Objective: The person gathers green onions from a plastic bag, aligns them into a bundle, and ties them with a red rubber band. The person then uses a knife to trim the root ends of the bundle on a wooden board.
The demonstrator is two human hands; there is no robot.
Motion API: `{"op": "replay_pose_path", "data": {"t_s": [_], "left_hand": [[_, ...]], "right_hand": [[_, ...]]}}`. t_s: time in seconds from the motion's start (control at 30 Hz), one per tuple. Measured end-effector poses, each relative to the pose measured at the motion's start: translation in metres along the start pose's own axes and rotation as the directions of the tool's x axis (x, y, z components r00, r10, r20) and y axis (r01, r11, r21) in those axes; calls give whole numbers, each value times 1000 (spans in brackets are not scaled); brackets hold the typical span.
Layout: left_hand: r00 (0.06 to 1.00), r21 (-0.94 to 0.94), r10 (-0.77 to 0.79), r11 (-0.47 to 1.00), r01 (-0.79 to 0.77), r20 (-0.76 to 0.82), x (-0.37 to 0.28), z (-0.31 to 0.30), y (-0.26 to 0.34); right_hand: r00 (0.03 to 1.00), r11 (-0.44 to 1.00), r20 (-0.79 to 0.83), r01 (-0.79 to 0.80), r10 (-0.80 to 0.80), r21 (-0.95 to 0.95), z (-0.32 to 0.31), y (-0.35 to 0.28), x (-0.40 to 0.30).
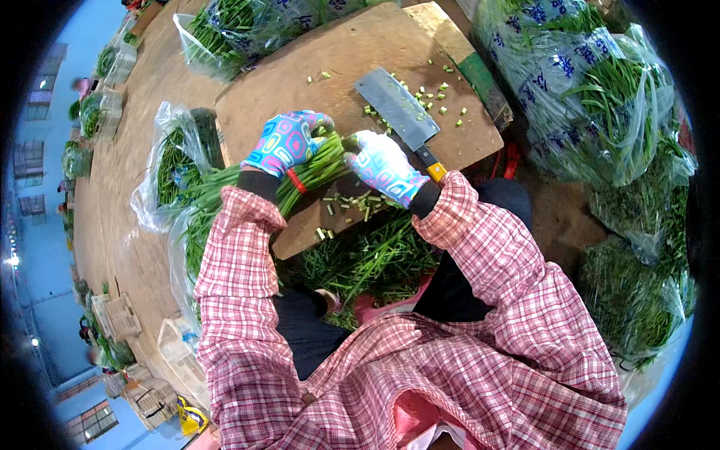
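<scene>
My left hand (292, 140), in a blue patterned glove, is closed around a bundle of green leafy stalks, likely chives (320, 163). A red band (296, 180) circles the bundle near that wrist, and its leaves trail off to the left. My right hand (388, 169), gloved alike, is at the stalks' cut ends; whether its fingers grip them is hidden. Beneath both hands lies a wooden board (270, 84). On it, just beyond my right hand, rests a cleaver (396, 107) with a black and yellow handle. Short stalk pieces (360, 203) are scattered near the board's front edge.
More cut bits (441, 95) lie beside the blade. Loose greens (365, 259) are heaped below the board, between my legs. Plastic bags of greens stand at the right (562, 84), far side (242, 34) and left (174, 163). Plastic crates (118, 315) stand farther left.
</scene>
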State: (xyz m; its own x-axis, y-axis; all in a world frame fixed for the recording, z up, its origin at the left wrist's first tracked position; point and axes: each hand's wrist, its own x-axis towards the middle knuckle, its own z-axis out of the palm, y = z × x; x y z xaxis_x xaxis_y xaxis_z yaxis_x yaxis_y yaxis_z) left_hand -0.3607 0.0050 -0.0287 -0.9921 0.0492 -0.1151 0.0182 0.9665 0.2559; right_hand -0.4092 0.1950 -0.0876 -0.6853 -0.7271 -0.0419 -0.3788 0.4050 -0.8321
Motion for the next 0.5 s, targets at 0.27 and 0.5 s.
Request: {"op": "replay_pose_path", "data": {"t_s": [0.27, 0.5], "left_hand": [[918, -159, -166, 980, 115, -359, 28, 15, 3], [913, -475, -307, 867, 152, -268, -43, -18, 4]], "right_hand": [[987, 985, 86, -146, 138, 97, -9, -7, 0], [996, 988, -90, 2, 11, 151, -14, 34, 16]]}}
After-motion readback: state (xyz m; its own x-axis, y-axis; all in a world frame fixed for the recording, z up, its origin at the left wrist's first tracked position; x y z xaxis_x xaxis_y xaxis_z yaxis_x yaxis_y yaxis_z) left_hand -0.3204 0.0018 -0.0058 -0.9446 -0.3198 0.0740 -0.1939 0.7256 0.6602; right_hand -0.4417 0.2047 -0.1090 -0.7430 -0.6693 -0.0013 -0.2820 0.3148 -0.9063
